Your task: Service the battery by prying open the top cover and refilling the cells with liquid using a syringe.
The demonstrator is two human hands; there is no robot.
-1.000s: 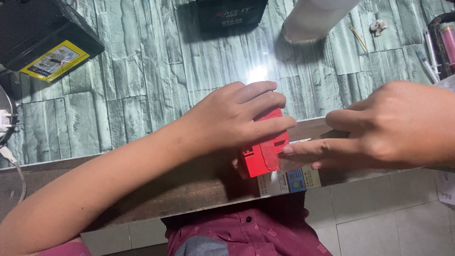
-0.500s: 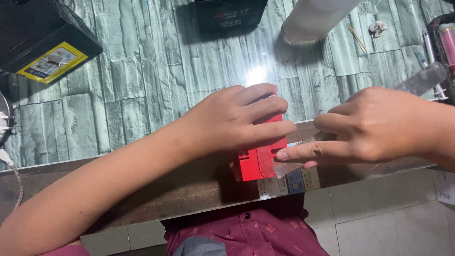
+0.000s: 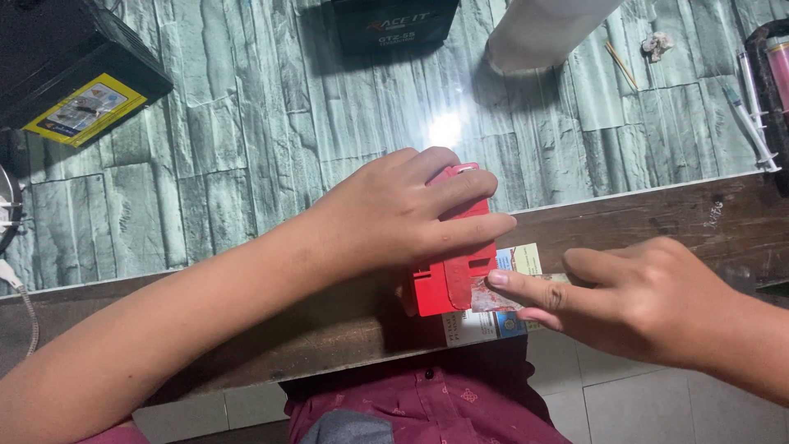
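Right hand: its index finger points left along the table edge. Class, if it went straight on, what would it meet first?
The right hand would likely meet the red plastic block first; its fingertip already seems to touch it.

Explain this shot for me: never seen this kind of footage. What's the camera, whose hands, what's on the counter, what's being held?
There is no machine here. A person wears a camera on the head, so the single view looks down over their own two bare hands at a counter edge.

The left hand lies over a red plastic box and presses it down at the wooden edge strip of the counter. The right hand reaches in from the right, its index finger touching the box's lower corner, where a printed leaflet lies under it.

The counter top has a grey-green stone pattern. Further back sit a black box with a yellow label, a second black box, a white cylinder, a thin wooden stick and two syringes. The maroon shirt below is the person's own.
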